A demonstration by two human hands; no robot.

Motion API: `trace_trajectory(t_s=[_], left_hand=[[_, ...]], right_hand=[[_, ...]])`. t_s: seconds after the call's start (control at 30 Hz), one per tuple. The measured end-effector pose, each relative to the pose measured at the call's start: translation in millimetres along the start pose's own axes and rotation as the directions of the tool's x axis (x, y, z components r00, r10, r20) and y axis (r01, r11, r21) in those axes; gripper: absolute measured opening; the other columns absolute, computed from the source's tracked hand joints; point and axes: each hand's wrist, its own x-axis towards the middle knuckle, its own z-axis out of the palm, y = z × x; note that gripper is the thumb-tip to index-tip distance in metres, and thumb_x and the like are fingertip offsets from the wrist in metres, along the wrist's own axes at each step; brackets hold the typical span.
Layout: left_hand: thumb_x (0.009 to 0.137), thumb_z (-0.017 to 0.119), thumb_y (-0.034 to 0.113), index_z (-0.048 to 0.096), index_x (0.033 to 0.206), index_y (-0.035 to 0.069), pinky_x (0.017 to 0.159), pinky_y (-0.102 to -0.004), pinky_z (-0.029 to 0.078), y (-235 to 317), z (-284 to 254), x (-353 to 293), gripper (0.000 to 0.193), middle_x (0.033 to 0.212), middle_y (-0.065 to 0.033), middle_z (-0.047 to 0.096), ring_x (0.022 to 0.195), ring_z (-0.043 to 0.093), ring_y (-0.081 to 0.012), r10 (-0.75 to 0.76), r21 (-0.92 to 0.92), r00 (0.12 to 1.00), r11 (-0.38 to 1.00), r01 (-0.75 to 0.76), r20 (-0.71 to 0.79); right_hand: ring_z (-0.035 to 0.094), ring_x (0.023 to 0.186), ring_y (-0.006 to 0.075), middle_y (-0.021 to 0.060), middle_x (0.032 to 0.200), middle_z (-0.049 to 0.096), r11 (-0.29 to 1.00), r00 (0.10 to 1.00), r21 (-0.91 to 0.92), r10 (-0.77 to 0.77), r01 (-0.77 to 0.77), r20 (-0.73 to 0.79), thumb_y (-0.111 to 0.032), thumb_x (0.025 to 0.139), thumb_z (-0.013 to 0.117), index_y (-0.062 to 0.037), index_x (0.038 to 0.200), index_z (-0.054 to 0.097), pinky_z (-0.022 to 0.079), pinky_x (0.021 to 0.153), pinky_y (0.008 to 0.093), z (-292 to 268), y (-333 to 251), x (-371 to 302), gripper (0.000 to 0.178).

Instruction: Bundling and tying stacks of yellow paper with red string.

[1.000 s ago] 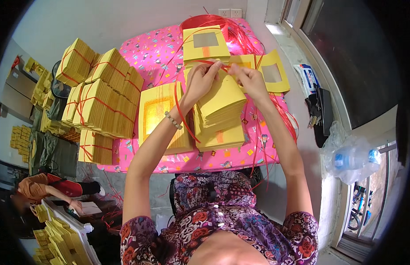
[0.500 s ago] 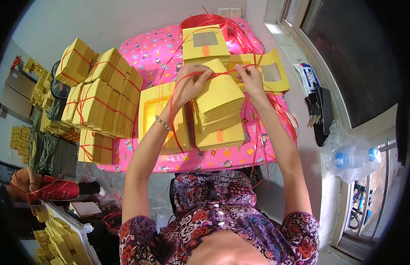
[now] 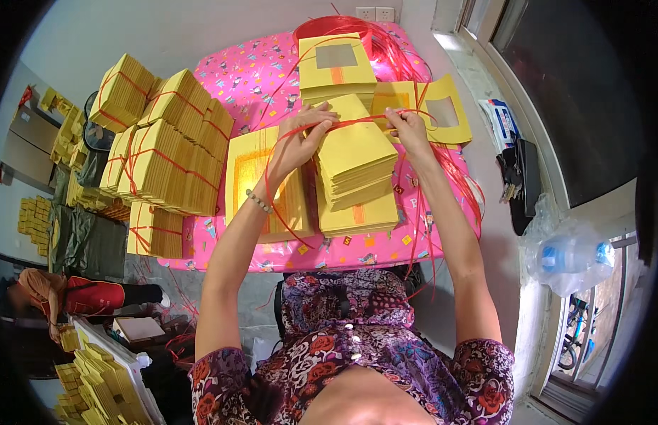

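A stack of folded yellow card pieces stands in the middle of the pink-covered table, on top of another yellow stack. Red plastic strapping runs across the far part of its top. My left hand rests at the stack's left far side, thumb and fingers closed on the strapping. At the right side my right hand pinches the strapping, drawn out between the two hands. A loose end loops over my left wrist and hangs down to the table.
Tied yellow bundles are piled at the left. Behind the stack sit more windowed yellow cards and a red basin with strapping. A flat card lies at right. A person is at lower left.
My right hand has shifted slightly right with the strapping, which lies straighter across the top. My left hand stays by the stack. The person at lower left has moved an arm downward.
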Motion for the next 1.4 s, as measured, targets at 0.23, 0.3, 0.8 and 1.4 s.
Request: trace_trajectory(t_s=[0.23, 0.3, 0.8, 1.4], left_hand=[[0.090, 0.058, 0.012, 0.071, 0.098, 0.000, 0.111, -0.0466, 0.030, -6.2, 2.3, -4.0, 0.019, 0.104, -0.0129, 0.070, 0.119, 0.057, -0.0314, 0.008, -0.018, 0.999, 1.000, -0.009, -0.051], [0.090, 0.059, 0.012, 0.071, 0.098, 0.000, 0.110, -0.0465, 0.031, -7.8, -0.4, -5.6, 0.018, 0.103, -0.0133, 0.071, 0.118, 0.057, -0.0315, 0.006, -0.014, 0.998, 1.000, -0.007, -0.066], [0.089, 0.060, 0.011, 0.071, 0.093, 0.000, 0.107, -0.0457, 0.035, -6.5, 7.0, -4.9, 0.016, 0.098, -0.0134, 0.071, 0.114, 0.060, -0.0312, 0.047, 0.008, 0.992, 0.999, -0.047, -0.119], [0.090, 0.066, 0.025, 0.071, 0.098, -0.004, 0.068, -0.0252, 0.051, -19.2, -27.1, 41.2, 0.030, 0.086, -0.0060, 0.071, 0.075, 0.065, -0.0115, -0.247, -0.143, 0.965, 0.956, 0.257, 0.082]], right_hand=[[0.053, 0.060, 0.0068, 0.0010, 0.067, 0.060, 0.991, 0.994, -0.094, -0.098, 0.094, -0.041, -0.031, 0.087, 0.070, -0.0013, 0.082, 0.068, 0.043, 0.057, 0.0222, -7.1, -11.4, -5.2, 0.030], [0.053, 0.060, 0.0060, 0.0007, 0.067, 0.060, 0.984, 0.984, -0.082, -0.165, 0.158, -0.075, -0.028, 0.087, 0.071, -0.0004, 0.082, 0.068, 0.042, 0.057, 0.0218, 1.1, -32.7, -23.8, 0.029], [0.052, 0.068, 0.0050, 0.0008, 0.080, 0.058, 0.889, 0.848, -0.011, -0.441, 0.458, -0.294, -0.011, 0.090, 0.066, 0.0021, 0.088, 0.067, 0.040, 0.063, 0.0188, 41.2, -46.8, -189.9, 0.013], [0.064, 0.074, 0.0124, -0.0032, 0.082, 0.062, 0.582, 0.838, 0.702, 0.544, -0.410, 0.038, -0.032, 0.087, 0.070, -0.0117, 0.097, 0.065, 0.050, 0.061, 0.0252, 58.1, 20.6, -181.2, 0.023]])
